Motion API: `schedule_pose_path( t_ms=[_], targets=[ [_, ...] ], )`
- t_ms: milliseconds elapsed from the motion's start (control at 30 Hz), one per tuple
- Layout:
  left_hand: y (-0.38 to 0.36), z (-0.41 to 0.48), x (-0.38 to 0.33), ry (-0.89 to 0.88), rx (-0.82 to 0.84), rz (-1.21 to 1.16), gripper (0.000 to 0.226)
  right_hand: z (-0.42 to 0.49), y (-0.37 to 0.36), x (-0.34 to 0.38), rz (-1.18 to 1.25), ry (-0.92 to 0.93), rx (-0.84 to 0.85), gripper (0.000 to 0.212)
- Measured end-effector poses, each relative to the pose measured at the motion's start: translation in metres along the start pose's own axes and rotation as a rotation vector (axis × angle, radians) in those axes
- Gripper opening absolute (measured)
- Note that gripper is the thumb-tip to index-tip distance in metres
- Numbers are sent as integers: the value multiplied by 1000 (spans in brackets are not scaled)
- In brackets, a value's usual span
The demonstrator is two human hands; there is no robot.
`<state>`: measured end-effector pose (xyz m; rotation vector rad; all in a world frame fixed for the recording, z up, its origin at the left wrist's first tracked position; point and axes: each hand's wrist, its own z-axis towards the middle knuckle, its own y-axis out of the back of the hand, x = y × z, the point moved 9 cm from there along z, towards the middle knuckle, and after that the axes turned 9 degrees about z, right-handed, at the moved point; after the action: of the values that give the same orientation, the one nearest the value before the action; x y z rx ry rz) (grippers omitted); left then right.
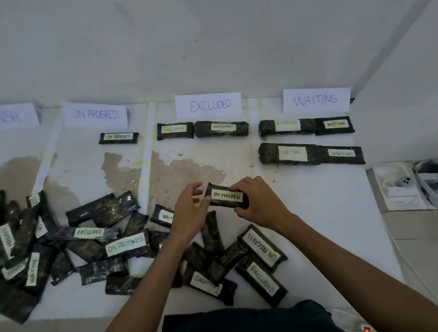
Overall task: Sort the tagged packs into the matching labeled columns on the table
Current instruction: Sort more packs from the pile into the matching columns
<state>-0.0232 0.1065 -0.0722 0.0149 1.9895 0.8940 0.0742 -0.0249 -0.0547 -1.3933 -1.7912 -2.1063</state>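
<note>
Your right hand (259, 202) grips the right end of the held pack (226, 197), tag reading ON PROGRESS and facing up, over the near end of the EXCLUDED lane. Your left hand (190, 212) is at the pack's left end, fingers curled, thumb raised; can't tell if it's actually gripping.

Lanes on the table (316, 208), by sign:
- FINISH sign (2, 117)
- ON PROGRESS sign (95, 115): one pack (118, 137) just below it
- EXCLUDED sign (209, 105): two packs (222, 127) end to end
- WAITING sign (315, 100): four packs (310, 154), two rows of two

The unsorted pile (54, 245) lies near-left and in front of you, tags mixed.
</note>
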Motion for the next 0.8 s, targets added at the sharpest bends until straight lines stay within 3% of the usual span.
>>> schedule_pose_path(
  t_ms=[200, 467, 800],
  targets=[
    [75, 27, 37, -123, -21, 289, 42, 50, -30, 46, -10, 21, 30, 46],
    [164, 81, 107, -131, 19, 394, 45, 141, -85, 111, -5, 1, 26, 43],
    [212, 153, 171, -138, 116, 508, 49, 242, -160, 143, -78, -85, 128, 42]
  ],
)
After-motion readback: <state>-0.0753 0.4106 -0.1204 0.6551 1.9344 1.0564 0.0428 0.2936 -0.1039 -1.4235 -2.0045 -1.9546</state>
